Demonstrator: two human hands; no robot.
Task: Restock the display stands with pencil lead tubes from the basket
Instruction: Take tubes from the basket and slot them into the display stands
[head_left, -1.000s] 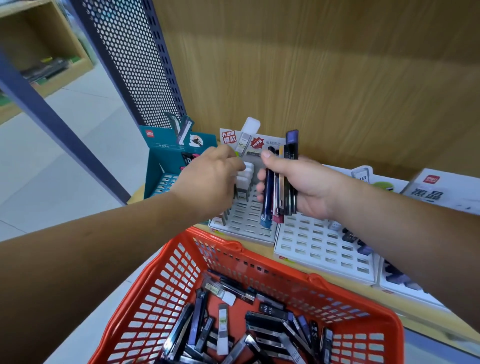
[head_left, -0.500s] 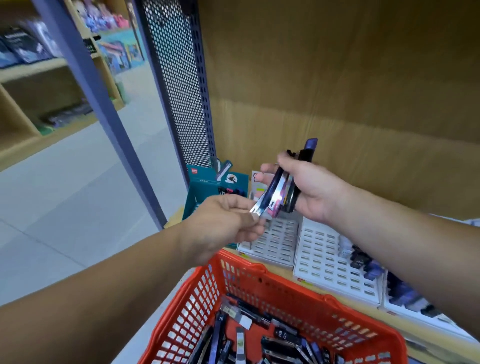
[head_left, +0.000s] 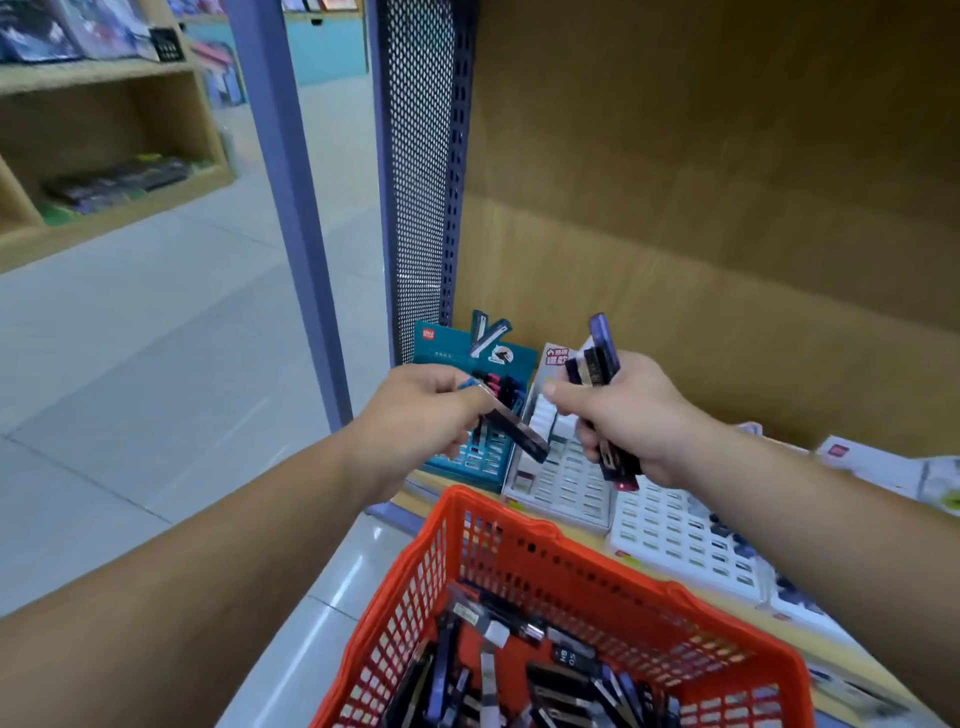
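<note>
The left hand (head_left: 426, 410) has its grip closed on one dark tube (head_left: 519, 439), pinched at one end and slanting down to the right, above the teal stand (head_left: 457, 353) just beyond the basket (head_left: 519, 540). The right hand (head_left: 639, 415) has its grip clamped round a bunch (head_left: 602, 358) of tubes, held roughly upright above the white stand (head_left: 566, 488) beside the teal one. Beyond the basket's far right rim, a second stand (head_left: 675, 540) shows mostly bare slots. Loose tubes (head_left: 545, 675) lie heaped in the basket. By my reading the restocking is far from done: each stand holds only a few tubes, and both the bunch and the heap remain to be slotted.
</note>
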